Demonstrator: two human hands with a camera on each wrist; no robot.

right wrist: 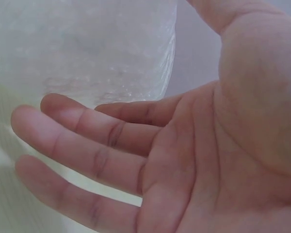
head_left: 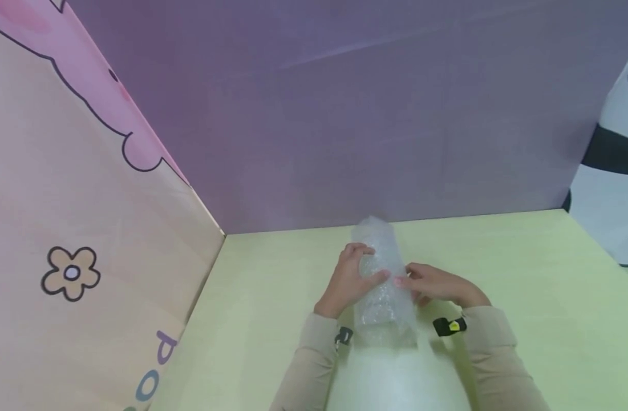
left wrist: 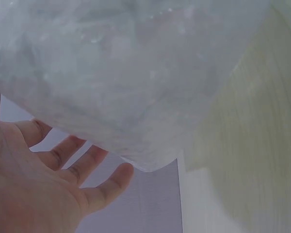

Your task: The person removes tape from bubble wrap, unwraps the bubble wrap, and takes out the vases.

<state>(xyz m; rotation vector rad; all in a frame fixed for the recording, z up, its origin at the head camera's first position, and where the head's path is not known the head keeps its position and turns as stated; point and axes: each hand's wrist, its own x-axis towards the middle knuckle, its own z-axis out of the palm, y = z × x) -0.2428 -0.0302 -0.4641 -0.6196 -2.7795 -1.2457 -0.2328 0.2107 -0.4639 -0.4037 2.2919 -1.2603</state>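
A long bundle of clear bubble wrap [head_left: 377,302] lies lengthwise in front of me in the head view, its far end close to the back wall. My left hand [head_left: 348,281] holds its left side, thumb on top and fingers bent over the far-left edge. In the left wrist view the fingertips of that left hand [left wrist: 43,179] meet the wrap [left wrist: 111,73] along its edge. On the right side, my right hand [head_left: 437,283] grips the edge with the thumb on top. The right wrist view shows the index finger of the right hand [right wrist: 184,150] against the wrap [right wrist: 87,48]. What the wrap encloses cannot be made out.
The bundle lies on a pale yellow-green table [head_left: 524,274]. Behind it rises a purple-grey wall [head_left: 370,125]. At the left stands a pale panel with a printed flower [head_left: 71,274] and letters; a white and black printed panel [head_left: 608,188] is at the right.
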